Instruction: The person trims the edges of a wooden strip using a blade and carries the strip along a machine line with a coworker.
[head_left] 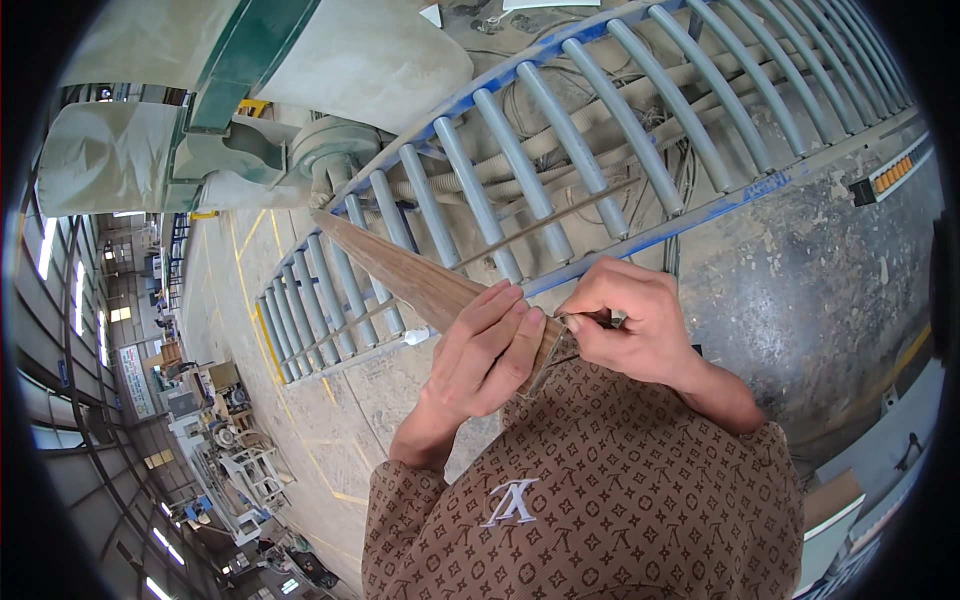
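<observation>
A long wood-grain board [400, 270] slants from the conveyor side toward my body, its near end close to my chest. My left hand [480, 350] is closed around the board near this end, fingers across its upper face. At the end's corner, my right hand [635, 320] has its thumb and forefinger pressed together in a pinch. Whatever lies between those fingertips is too small to make out. The board's near end edge looks rough and pale beside the fingertips.
A roller conveyor [575, 150] with grey rollers and blue rails runs ahead of me, under the board's far part. A thin strip [540, 228] lies across the rollers. Hoses and cables sit beneath. Green machinery [330, 145] stands far left; workshop equipment [230, 440] lines the left.
</observation>
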